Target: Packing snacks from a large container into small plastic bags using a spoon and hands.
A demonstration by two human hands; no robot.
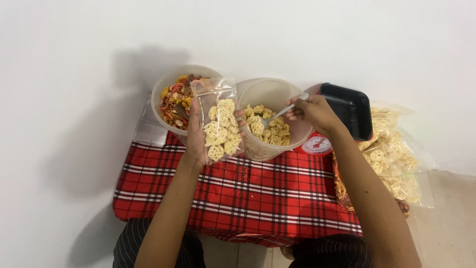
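My left hand (196, 134) holds a clear plastic bag (218, 119) upright, partly filled with pale wheel-shaped crackers. My right hand (315, 112) grips a white plastic spoon (280, 113) whose bowl dips into the wheel crackers inside a translucent round tub (270, 89). The bag stands just left of that tub, its mouth near the rim.
A second round tub (163, 89) of mixed red and yellow snacks stands at the left. A black tray (349, 106) sits on a red kitchen scale (317, 145) at the right. Large bags of wheel crackers (394, 159) lie far right. A red plaid cloth (248, 193) covers the small table.
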